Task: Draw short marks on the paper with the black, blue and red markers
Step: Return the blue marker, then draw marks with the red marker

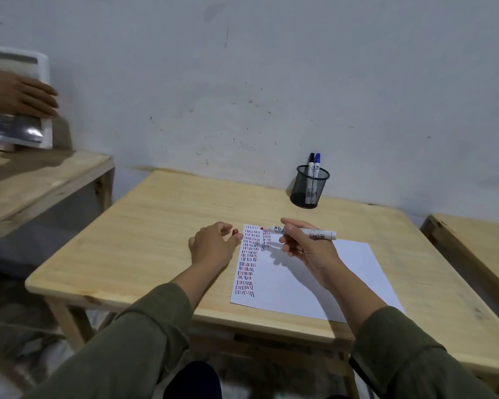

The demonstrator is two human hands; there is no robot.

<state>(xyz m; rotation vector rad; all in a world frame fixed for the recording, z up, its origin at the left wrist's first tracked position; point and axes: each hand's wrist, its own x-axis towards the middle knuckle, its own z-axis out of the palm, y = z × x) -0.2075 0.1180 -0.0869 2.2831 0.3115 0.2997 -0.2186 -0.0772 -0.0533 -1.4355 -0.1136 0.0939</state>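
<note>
A white sheet of paper [314, 280] lies on the wooden table [162, 226]. Rows of short black, blue and red marks fill its left strip, with a second column begun at the top. My right hand [306, 249] holds the uncapped red marker [308, 232] nearly level above the paper, tip pointing left over the top marks. My left hand [213, 244] rests beside the paper's left edge, fingers curled around a small red cap [235, 232]. The black marker [311, 165] and blue marker [317, 167] stand capped in a black mesh cup [307, 188] at the far side.
Another wooden table [41, 180] stands to the left, where another person's hand [20, 95] rests on a white box [18, 131]. A third table [478, 249] is at the right. A grey wall runs behind the tables.
</note>
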